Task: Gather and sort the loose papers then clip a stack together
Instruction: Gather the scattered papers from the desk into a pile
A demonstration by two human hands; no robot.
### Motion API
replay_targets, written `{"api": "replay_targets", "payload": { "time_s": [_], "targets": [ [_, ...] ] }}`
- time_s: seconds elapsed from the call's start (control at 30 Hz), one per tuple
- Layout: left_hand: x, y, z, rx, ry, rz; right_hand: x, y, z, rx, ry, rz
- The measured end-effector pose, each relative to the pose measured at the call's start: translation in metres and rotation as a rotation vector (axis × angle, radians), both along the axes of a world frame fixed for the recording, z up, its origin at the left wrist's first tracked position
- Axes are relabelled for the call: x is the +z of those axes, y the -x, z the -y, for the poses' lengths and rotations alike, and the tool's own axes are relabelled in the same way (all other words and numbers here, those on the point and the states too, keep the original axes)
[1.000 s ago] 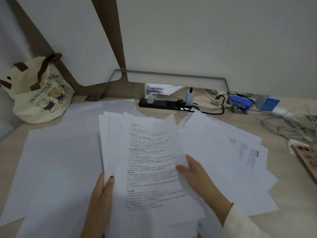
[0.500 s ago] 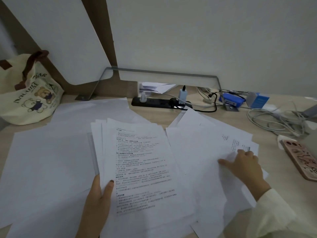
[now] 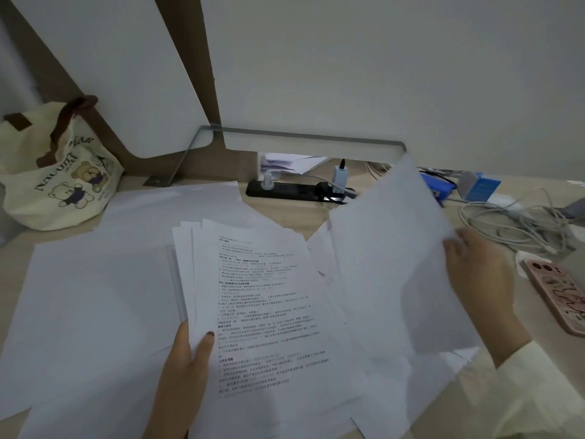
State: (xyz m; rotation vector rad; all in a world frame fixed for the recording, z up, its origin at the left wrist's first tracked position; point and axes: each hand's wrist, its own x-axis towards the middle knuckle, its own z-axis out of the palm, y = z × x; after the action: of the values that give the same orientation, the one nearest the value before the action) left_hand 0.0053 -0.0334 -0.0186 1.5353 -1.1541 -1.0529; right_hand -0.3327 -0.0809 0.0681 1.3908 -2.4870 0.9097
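A fanned stack of white papers [image 3: 262,299], its top sheet printed with text, lies in the middle of the desk. My left hand [image 3: 186,372] grips its lower left edge, thumb on top. My right hand [image 3: 481,280] pinches the right edge of a blank sheet [image 3: 389,264] and holds it lifted and tilted above the papers on the right. More blank sheets [image 3: 95,296] lie spread across the left of the desk. Other loose sheets lie under the lifted one, mostly hidden.
A cream tote bag [image 3: 57,172] with bears stands at the back left. A black power strip [image 3: 297,190] sits at the back centre. A blue stapler [image 3: 438,188], tangled white cables [image 3: 512,226] and a pink phone [image 3: 560,296] occupy the right side.
My right hand left the held stack, reached to the right pile, and has now lifted one blank sheet off it. My left hand stayed on the stack.
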Motion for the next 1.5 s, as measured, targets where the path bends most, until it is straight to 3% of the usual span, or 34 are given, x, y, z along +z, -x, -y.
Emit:
{"api": "replay_targets", "payload": {
  "time_s": [0.1,0.2,0.4,0.67,0.9,1.17,1.27,1.37,1.5],
  "targets": [
    [-0.003,-0.002,0.000,0.000,-0.015,0.010,0.033,-0.025,-0.004,0.095,0.256,-0.201],
    [-0.006,-0.003,0.000,-0.001,-0.016,0.033,0.044,-0.067,-0.010,0.289,0.321,-0.365],
    [-0.004,-0.004,-0.001,0.017,-0.012,-0.022,-0.012,-0.156,-0.026,0.740,0.026,-0.511],
    [-0.003,-0.007,-0.002,0.020,-0.052,-0.095,-0.070,-0.205,-0.042,0.919,-0.206,-0.432],
    [0.013,0.001,-0.006,0.051,-0.069,-0.188,-0.076,-0.213,-0.047,0.927,-0.275,-0.044],
    [0.001,-0.005,0.001,-0.009,-0.014,-0.057,-0.065,-0.203,-0.045,0.977,-0.395,0.662],
    [0.001,-0.009,0.000,-0.053,0.027,-0.055,-0.062,-0.179,-0.034,0.924,-0.372,0.645],
    [0.009,-0.010,-0.006,-0.072,0.102,-0.103,-0.056,-0.144,-0.016,0.714,-0.216,0.611],
    [0.037,-0.007,-0.009,-0.063,0.226,-0.229,-0.028,-0.103,0.001,0.544,-0.176,0.905]
  ]
}}
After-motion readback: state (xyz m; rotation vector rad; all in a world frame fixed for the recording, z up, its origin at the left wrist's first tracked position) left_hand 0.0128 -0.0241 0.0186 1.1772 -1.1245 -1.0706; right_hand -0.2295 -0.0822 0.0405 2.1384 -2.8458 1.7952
